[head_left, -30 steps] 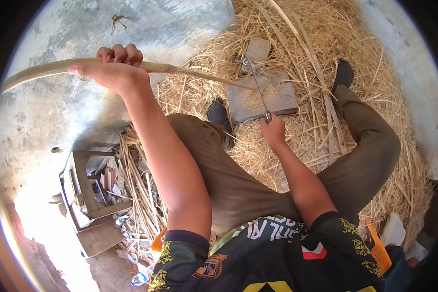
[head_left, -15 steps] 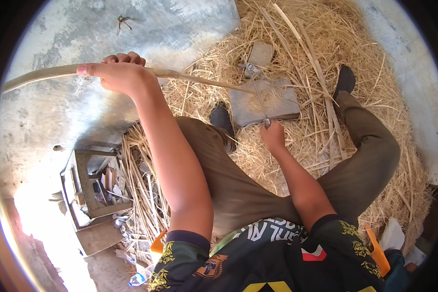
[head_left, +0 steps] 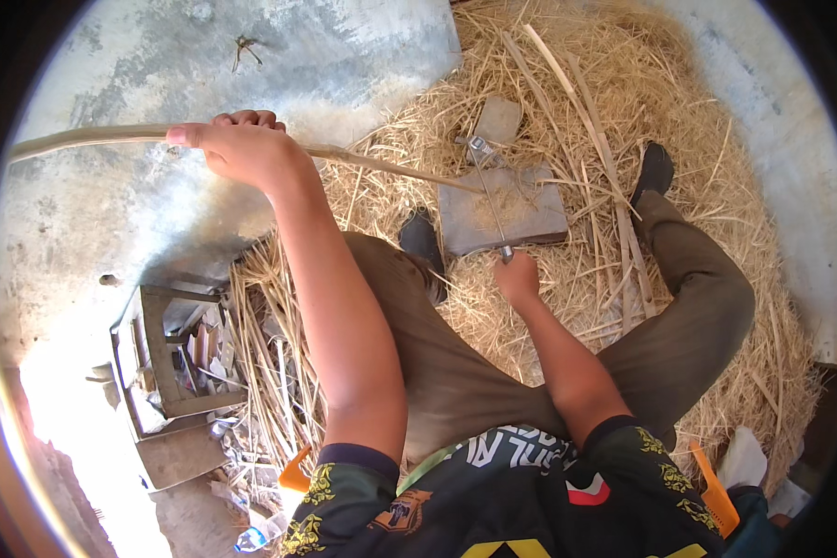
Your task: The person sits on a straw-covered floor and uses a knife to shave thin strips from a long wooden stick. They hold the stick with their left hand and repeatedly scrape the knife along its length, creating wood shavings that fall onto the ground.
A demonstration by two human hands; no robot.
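Observation:
My left hand (head_left: 256, 153) is raised at the upper left, closed round a long, pale, slightly bowed wooden strip (head_left: 381, 166). The strip slopes down to the right, and its far end lies over a grey stone block (head_left: 544, 221) sprinkled with shavings. Low beside the block's near edge, my right hand (head_left: 518, 279) grips the handle of a thin-bladed knife (head_left: 489, 206). Its blade points away from me across the block, meeting the strip near its tip. Whether the edge touches the wood cannot be made out. Beyond the block, a small metallic object (head_left: 480, 149) sits near the blade's far end.
Shavings (head_left: 716, 307) cover the floor around my outstretched legs. Long split strips (head_left: 604, 158) lie to the right of the block, and a smaller stone (head_left: 499, 119) behind it. At left are a bundle of strips (head_left: 274, 344), a wooden frame box (head_left: 165, 363) and a plastic bottle (head_left: 251, 539).
The whole view has shifted slightly. My left hand and the strip sit a little farther right, while the knife and my right hand keep nearly the same place by the block.

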